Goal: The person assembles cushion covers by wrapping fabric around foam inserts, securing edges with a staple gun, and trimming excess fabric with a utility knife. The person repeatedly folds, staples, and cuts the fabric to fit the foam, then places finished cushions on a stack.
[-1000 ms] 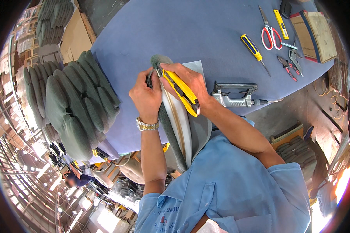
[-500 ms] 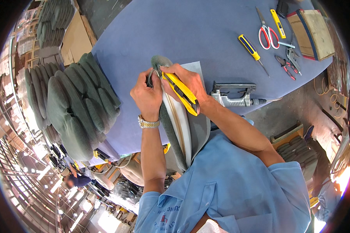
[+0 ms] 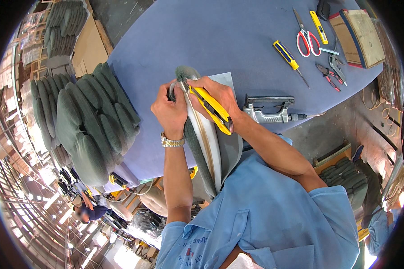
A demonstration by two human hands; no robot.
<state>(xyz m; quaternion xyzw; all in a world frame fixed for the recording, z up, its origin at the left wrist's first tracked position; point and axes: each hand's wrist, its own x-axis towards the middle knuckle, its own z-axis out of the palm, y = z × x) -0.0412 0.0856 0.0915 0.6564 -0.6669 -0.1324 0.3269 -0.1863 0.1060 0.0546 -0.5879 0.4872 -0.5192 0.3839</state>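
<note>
Head view: the left hand (image 3: 169, 112) is closed on the edge of a grey cushion (image 3: 202, 143) standing on edge at the near side of the blue worktop (image 3: 220, 40). The right hand (image 3: 215, 96) grips a yellow knife (image 3: 211, 110) against it. Just beyond lies a staple gun (image 3: 271, 110), further away scissors (image 3: 305, 38).

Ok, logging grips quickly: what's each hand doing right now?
Left hand: closed, pinching the grey padded piece.
Right hand: closed on the yellow utility knife.
</note>
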